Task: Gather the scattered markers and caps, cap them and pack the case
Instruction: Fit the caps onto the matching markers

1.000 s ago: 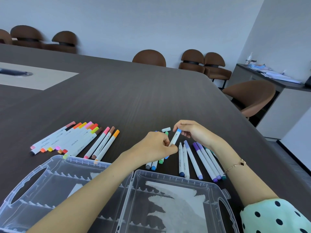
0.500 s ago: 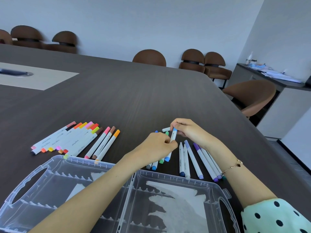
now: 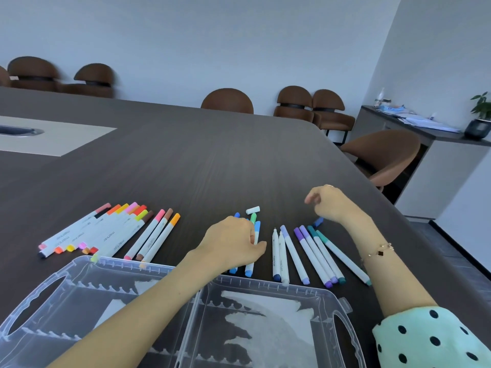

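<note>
My left hand (image 3: 233, 243) grips a light-blue capped marker (image 3: 256, 228) and holds it low among the blue and green markers (image 3: 253, 217) lying on the table. A loose white cap (image 3: 253, 209) lies just beyond them. My right hand (image 3: 328, 201) hovers above the table with loosely curled fingers and holds nothing. A small blue cap (image 3: 318, 221) lies under it. Two white markers (image 3: 277, 251) with bare tips lie next to a fan of purple and teal markers (image 3: 316, 254). The clear plastic case (image 3: 292, 286) lies open at the near edge.
A row of warm-coloured capped markers (image 3: 111, 229) lies to the left on the dark table (image 3: 212, 160). Brown chairs (image 3: 382, 152) stand along the far and right sides. A side cabinet with papers and a plant (image 3: 481, 112) is at the right.
My right hand let go of the light-blue marker and rose to the right. My left hand brought that marker down to the table among the blue ones.
</note>
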The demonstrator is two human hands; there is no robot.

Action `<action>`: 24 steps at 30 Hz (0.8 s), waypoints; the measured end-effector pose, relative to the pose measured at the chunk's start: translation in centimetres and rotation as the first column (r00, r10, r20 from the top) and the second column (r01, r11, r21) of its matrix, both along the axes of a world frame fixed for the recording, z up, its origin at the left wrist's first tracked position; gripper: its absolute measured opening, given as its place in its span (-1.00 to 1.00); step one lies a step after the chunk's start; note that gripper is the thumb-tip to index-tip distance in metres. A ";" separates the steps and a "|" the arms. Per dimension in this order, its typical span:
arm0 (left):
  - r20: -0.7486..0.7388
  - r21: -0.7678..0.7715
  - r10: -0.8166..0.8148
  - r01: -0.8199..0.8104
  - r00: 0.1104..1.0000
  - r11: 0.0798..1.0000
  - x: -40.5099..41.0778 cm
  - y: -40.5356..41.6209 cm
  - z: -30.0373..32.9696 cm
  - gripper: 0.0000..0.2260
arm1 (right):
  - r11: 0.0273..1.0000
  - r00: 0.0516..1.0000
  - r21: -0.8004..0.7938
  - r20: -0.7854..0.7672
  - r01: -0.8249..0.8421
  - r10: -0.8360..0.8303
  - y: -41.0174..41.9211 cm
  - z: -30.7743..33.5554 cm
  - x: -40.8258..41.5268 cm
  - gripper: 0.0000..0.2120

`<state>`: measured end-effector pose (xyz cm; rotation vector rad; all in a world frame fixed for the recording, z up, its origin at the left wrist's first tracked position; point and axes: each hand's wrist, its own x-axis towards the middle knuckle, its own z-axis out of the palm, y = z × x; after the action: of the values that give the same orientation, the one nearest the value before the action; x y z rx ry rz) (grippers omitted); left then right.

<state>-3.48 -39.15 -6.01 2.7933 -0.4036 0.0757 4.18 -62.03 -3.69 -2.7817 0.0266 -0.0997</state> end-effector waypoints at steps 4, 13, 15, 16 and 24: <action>-0.087 -0.035 -0.097 0.094 0.991 0.995 0.8 -1.1 1.1 -0.68 | 1.000 0.992 -0.021 -0.123 -0.020 0.018 -1.7 1.1 -0.6 -0.61; -0.242 0.127 -0.086 0.120 0.966 0.985 0.6 -3.4 1.5 -0.63 | 0.974 0.949 0.054 -0.219 -0.221 0.227 -2.2 0.0 -0.3 -0.86; -0.264 0.143 -0.080 0.121 0.961 0.982 0.6 -3.6 1.6 -0.64 | 0.975 0.954 0.029 -0.201 -0.221 0.222 -1.7 -0.3 -0.2 -0.90; -0.275 0.163 -0.079 0.128 0.958 0.978 0.6 -3.7 1.7 -0.65 | 0.975 0.957 0.011 -0.188 -0.221 0.219 -1.5 -0.4 -0.2 -0.91; -0.321 0.074 -0.090 0.120 0.943 0.990 0.9 -3.8 1.8 -0.64 | 0.933 0.988 0.325 0.046 -0.153 0.146 0.4 -1.0 0.0 -0.95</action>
<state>-2.54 -42.91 -4.22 2.7989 -0.4837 -0.4219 4.18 -61.59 -4.70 -2.4388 -0.1598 -0.0781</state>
